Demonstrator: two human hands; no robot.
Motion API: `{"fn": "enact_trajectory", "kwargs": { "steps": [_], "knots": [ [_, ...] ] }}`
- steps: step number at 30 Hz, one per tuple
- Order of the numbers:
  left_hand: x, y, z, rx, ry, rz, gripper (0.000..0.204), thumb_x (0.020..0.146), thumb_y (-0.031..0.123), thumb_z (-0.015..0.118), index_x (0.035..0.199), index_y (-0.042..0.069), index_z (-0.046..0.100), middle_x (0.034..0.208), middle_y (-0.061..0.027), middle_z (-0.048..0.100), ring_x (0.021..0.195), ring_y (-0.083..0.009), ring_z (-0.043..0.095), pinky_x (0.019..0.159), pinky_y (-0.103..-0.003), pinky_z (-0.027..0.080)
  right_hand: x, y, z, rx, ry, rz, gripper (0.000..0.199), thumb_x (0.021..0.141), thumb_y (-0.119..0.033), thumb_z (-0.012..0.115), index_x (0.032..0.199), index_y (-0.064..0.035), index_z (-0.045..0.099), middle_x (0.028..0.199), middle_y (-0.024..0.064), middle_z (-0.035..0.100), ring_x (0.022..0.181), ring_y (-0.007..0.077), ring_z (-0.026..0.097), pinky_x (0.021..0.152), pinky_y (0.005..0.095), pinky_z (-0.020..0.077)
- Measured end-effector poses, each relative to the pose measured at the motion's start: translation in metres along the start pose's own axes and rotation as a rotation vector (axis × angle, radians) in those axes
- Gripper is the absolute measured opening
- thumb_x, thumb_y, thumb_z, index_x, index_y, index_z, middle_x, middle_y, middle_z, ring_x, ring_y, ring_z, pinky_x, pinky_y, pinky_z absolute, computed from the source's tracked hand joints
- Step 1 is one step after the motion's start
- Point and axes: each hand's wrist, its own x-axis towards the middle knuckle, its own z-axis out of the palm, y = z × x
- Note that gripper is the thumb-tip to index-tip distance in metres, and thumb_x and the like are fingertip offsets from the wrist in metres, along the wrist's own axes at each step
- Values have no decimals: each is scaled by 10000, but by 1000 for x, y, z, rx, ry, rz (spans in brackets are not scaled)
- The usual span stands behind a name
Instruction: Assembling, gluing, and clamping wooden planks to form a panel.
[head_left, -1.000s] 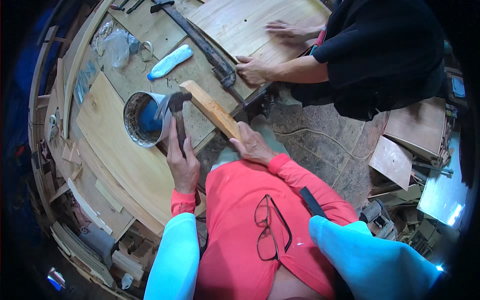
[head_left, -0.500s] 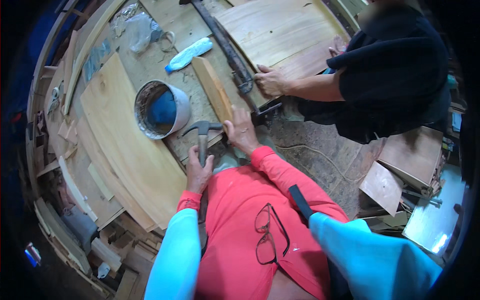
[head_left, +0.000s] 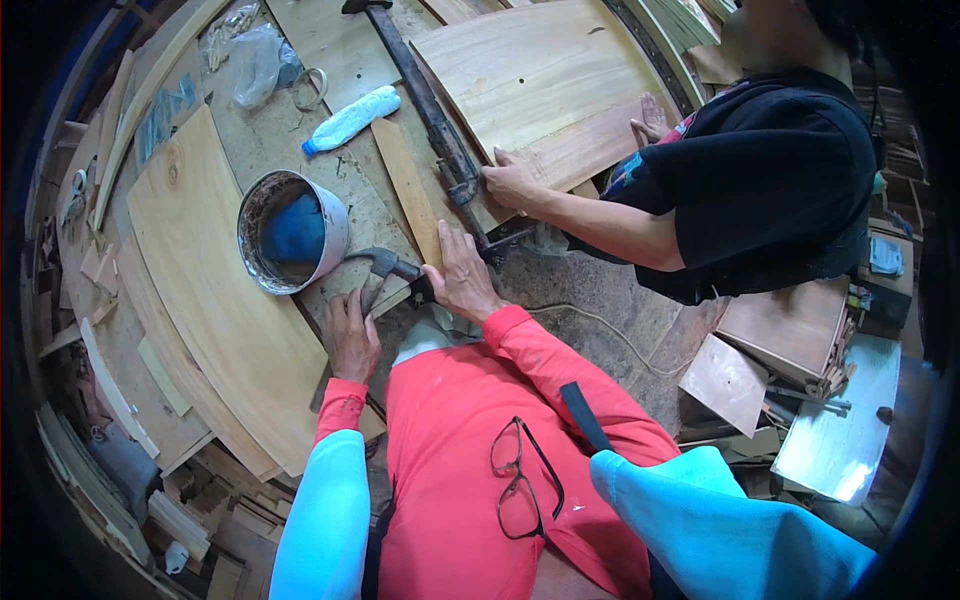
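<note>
My left hand (head_left: 354, 340) is closed round the handle of a claw hammer (head_left: 383, 263), close below its head. The claw points toward the bucket; the striking face is beside my right hand (head_left: 466, 275). That hand grips the near end of a narrow wooden block (head_left: 408, 190), its fingers along the right side and its thumb at the end. The block lies on the worktable, pointing away from me. A white bucket (head_left: 335, 225) with a dirty rim and something blue inside stands left of the hammer.
A co-worker's hand (head_left: 512, 182) rests at the edge of a wooden panel (head_left: 560, 75). A long metal bar clamp (head_left: 425, 100) lies between us. A wrapped bottle (head_left: 350, 120) and a curved board (head_left: 235, 290) lie on the table. A cord (head_left: 620, 340) crosses the floor.
The view has shifted slightly, moving the scene left. The hammer head has tilted, its striking end lower. My right fingers have straightened along the block.
</note>
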Motion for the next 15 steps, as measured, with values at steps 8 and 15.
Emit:
{"fn": "enact_trajectory", "kwargs": {
  "steps": [8, 15],
  "knots": [
    [20, -7, 1, 134, 173, 112, 452, 816, 48, 691, 1256, 49, 589, 1168, -166, 571, 1090, -383, 534, 953, -486, 434, -42, -14, -70, 249, 185, 23, 392, 866, 11, 637, 1245, 28, 538, 1028, 199, 570, 878, 357, 581, 793, 409, 501],
    [24, 19, -21, 106, 298, 132, 375, 835, 28, 674, 1202, 47, 602, 1132, -160, 572, 1073, -372, 548, 939, -475, 444, -94, 60, -95, 373, 411, 490, 230, 981, -49, 585, 1208, -16, 582, 998, 79, 585, 852, 170, 604, 752, 285, 513]
  ]
}}
